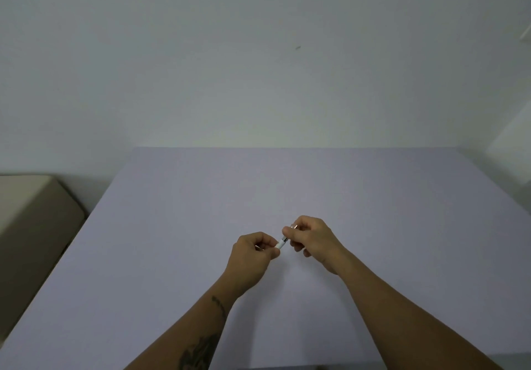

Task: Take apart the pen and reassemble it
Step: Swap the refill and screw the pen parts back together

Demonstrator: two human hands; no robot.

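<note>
A: What is happening in the lower middle of the frame?

B: Two bare forearms are reaching up from the bottom edge, and both hands are meeting over the table, a pale lilac surface filling the lower half of the frame. Between them they are holding the pen.

A: How is the left hand gripping it?

B: It is curling closed, with the thumb and fingertips pinching the white end of the pen. The other fingers are folding in towards the palm.

A: And the right hand?

B: It is sitting slightly higher and to the right, also closed, pinching the other end. A small metallic bit is showing at its fingertips, and a short dark or silvery section is showing just where the white part ends.

A: Is the pen coming apart?

B: I cannot tell; only a short stretch is showing between the two hands, and it is too small to see whether the parts are joined. It is slanting from lower left to upper right, held above the table rather than lying on it.

A: Anything else around?

B: A beige cushion is sitting at the left edge of the frame, beside the table, and a plain pale wall is filling the upper half. Dark tattoo marks are showing on the left forearm.
</note>
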